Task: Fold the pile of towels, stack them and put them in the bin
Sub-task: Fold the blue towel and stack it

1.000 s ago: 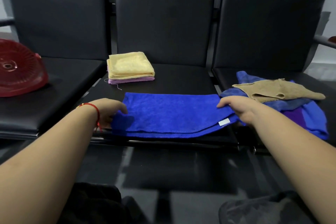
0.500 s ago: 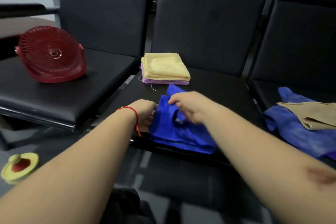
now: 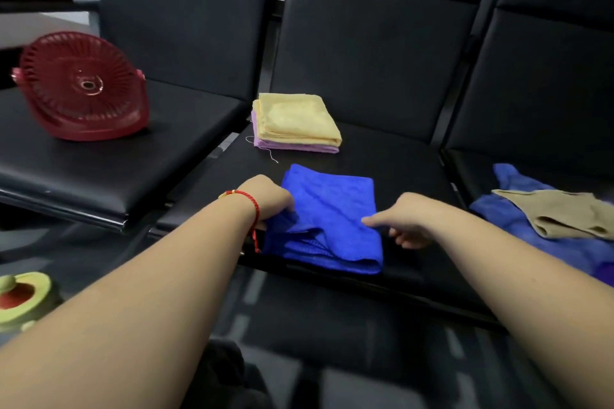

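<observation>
Our left hand point(image 3: 269, 197) grips the left edge of the blue towel point(image 3: 332, 222) on the middle seat point(image 3: 408, 163); right hand point(image 3: 408, 221) presses 1 finger on it; the stack point(image 3: 295, 123) lies just behind

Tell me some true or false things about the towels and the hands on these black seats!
1. The yellow towel lies on top of the pink towel. True.
2. The blue towel is spread out flat in one layer. False: it is folded over, with layers showing at its near edge.
3. The left hand grips the blue towel's left edge. True.
4. The red basket has towels inside. False: it lies tipped on the left seat, showing only its bottom.
5. The tan towel is neatly folded. False: it lies rumpled on loose blue towels.
</observation>
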{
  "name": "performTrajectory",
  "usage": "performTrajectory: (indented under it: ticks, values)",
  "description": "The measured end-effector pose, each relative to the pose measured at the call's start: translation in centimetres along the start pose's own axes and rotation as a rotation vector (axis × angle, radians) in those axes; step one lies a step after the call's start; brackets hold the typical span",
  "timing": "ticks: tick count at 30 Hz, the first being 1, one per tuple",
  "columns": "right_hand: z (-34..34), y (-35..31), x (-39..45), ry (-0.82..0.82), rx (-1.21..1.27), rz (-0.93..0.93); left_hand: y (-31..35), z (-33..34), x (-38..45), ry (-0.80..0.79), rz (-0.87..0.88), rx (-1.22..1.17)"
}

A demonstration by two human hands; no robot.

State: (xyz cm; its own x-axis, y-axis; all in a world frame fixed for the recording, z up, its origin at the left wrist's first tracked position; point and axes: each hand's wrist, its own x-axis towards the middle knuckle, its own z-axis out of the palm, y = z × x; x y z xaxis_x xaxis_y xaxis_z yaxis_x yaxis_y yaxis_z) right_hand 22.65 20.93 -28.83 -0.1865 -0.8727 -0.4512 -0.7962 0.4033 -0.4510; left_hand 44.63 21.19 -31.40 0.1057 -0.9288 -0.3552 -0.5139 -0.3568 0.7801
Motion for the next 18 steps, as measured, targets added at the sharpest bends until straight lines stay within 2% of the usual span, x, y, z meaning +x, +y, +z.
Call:
performTrajectory:
  ticks: [2, 4, 9, 15, 18]
  values:
    - [0.2, 0.6, -0.7, -0.063, 0.039, 0.033, 0.0, 0.1, -0.3, 0.021, 0.057, -0.017]
    - [0.5, 0.7, -0.8, -0.087, 0.146, -0.016, 0.1, 0.2, -0.8, 0.006, 0.116, -0.029]
    - [1.0, 0.6, -0.8, -0.039, 0.490, -0.142, 0.7, 0.2, -2.6, -0.102, 0.161, -0.014]
    - [1.3, 0.9, -0.8, -0.129, 0.555, -0.195, -0.3, -0.1, -2.5, -0.188, 0.155, -0.055]
    - [1.3, 0.9, 0.3, -0.069, 0.556, -0.262, -1.0, -0.1, -1.7, -0.176, 0.160, -0.059]
